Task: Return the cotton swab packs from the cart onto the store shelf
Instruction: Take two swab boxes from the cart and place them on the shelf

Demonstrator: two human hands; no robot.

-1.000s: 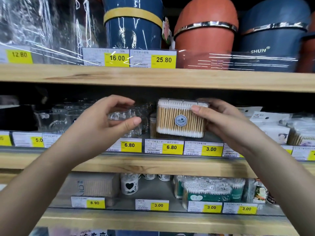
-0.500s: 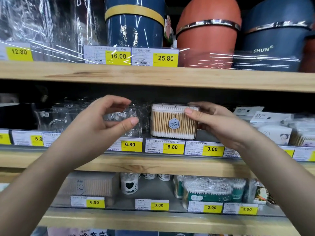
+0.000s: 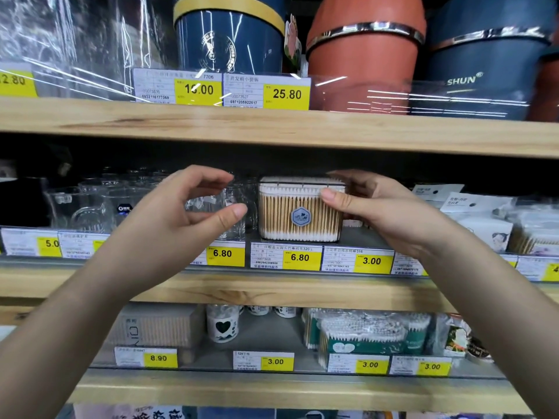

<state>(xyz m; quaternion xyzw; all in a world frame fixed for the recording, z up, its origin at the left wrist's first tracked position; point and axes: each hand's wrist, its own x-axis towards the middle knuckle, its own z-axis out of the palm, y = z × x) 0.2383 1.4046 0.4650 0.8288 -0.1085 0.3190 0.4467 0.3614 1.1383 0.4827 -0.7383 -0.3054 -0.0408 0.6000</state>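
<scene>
A clear box of wooden cotton swabs [image 3: 296, 213] with a blue hexagon label stands upright on the middle shelf [image 3: 272, 287], above a 6.80 price tag. My right hand [image 3: 384, 213] grips its right end, thumb across the front and fingers over the top. My left hand [image 3: 181, 219] hovers just left of the box, fingers curved in a C, holding nothing and apart from the box. The cart is out of view.
Clear glass cups [image 3: 87, 207] fill the middle shelf behind my left hand. Packaged goods [image 3: 484, 225] lie to the right of the box. Blue and red buckets [image 3: 363, 55] crowd the top shelf. More swab packs [image 3: 363, 334] and mugs sit on the lower shelf.
My right hand has brought the swab box down and slightly left, from tilted in the air to standing on the middle shelf. My left hand has barely moved.
</scene>
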